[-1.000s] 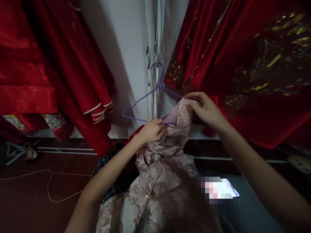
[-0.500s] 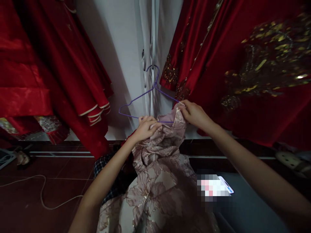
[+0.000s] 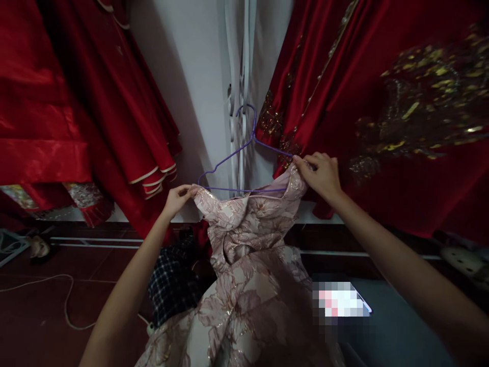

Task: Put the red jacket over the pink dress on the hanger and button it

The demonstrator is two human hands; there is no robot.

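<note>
A pale pink floral dress (image 3: 244,295) with glinting threads spreads from the middle of the view down to the bottom edge. Behind its neckline is a purple wire hanger (image 3: 233,155), its hook up by a white metal upright. My left hand (image 3: 178,200) pinches the dress's left shoulder edge, close to the hanger's left end. On the other side my right hand (image 3: 320,173) grips the right shoulder edge, where the hanger's right arm goes into the cloth. The top of the dress is stretched between both hands.
Red garments (image 3: 148,127) hang at the left, and a red skirt with gold sequins (image 3: 420,102) at the right. A dark checked cloth (image 3: 173,283) lies beside the dress. A lit phone (image 3: 361,300) rests at lower right. A white cable (image 3: 66,300) crosses the floor.
My left hand has moved left from the middle of the neckline to its left end, spreading the dress top wide. My right hand keeps its hold on the right shoulder.
</note>
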